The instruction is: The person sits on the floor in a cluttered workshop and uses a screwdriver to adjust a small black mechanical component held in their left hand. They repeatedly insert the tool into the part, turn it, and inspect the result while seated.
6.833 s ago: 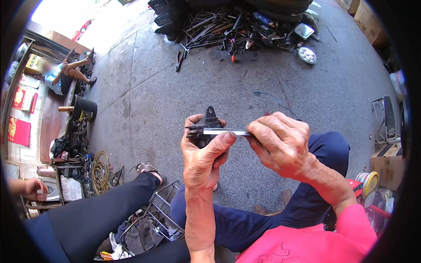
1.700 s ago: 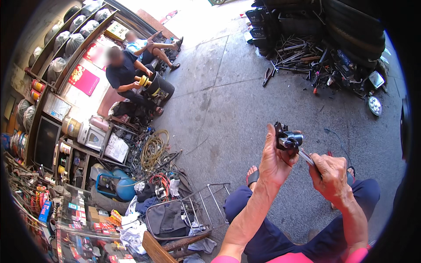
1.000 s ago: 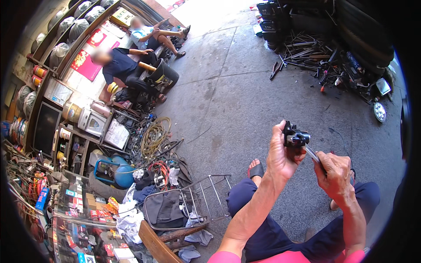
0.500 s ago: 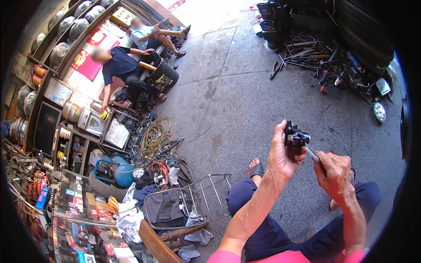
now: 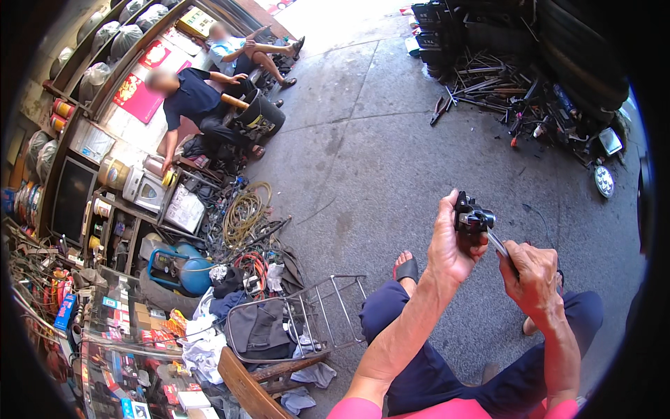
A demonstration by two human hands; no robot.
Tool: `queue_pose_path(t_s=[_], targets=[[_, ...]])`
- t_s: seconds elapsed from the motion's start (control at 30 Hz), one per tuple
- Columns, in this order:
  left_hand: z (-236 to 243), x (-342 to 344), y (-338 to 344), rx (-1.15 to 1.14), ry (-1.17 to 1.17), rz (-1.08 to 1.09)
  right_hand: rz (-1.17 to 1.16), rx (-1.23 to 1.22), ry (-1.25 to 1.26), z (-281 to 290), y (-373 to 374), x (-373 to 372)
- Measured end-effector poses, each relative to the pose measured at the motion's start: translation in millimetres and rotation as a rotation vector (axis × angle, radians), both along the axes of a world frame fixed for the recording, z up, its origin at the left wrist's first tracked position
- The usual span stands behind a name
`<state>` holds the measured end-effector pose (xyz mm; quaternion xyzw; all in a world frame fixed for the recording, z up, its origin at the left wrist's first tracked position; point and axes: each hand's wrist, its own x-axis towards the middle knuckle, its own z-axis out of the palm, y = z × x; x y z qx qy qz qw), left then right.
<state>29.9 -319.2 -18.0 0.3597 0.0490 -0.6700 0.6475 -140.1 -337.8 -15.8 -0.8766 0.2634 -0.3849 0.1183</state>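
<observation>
My left hand (image 5: 449,241), raised in front of my knees, is closed around a small black mechanical part (image 5: 474,218) with a short round barrel on its right side. Its thumb points up along the part's edge. In my right hand (image 5: 534,276) is a slim metal tool (image 5: 497,244), gripped with the fingers wrapped round its lower end. The tool's upper tip meets the underside of the part near the barrel; the exact contact point is too small to make out. Most of the tool's handle is hidden by my fingers.
A metal rack (image 5: 335,307) and a wooden chair (image 5: 248,387) stand left of my legs. Loose hand tools (image 5: 488,87) lie heaped at the far right, near a round lamp (image 5: 604,181). Two people sit at the far left beside a black bucket (image 5: 262,117).
My hands, the black part and the tool hold nearly the same pose. The view has shifted very slightly.
</observation>
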Motion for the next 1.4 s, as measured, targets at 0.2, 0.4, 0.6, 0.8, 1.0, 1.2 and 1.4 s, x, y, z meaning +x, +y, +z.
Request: queue_pose_path(t_s=[0.2,0.4,0.6,0.8,1.0,1.2,1.4], targets=[[-1.4,0.1,-0.7,-0.008,0.018,0.0,-0.005,0.012,0.013,0.0,0.8,0.1],[-2.7,-0.5,-1.9,-0.009,0.026,0.003,-0.004,0.01,0.013,-0.2,0.6,0.3],[-2.9,-0.5,-1.2,0.002,0.02,0.0,-0.006,0.005,0.019,-0.9,1.7,1.7],[-3.6,-3.8,-2.4,0.011,0.011,-0.002,-0.003,0.01,0.014,-2.2,1.4,1.9],[-4.2,-3.3,-2.5,0.013,0.006,-0.006,-0.009,0.014,0.034,-2.8,2.5,2.3],[-8.5,-1.9,-2.4,-0.011,0.022,-0.029,-0.005,0.032,0.05,-0.2,2.6,2.2],[-4.9,-3.7,-2.5,0.006,0.022,-0.005,-0.004,0.032,0.045,1.1,2.5,1.8]])
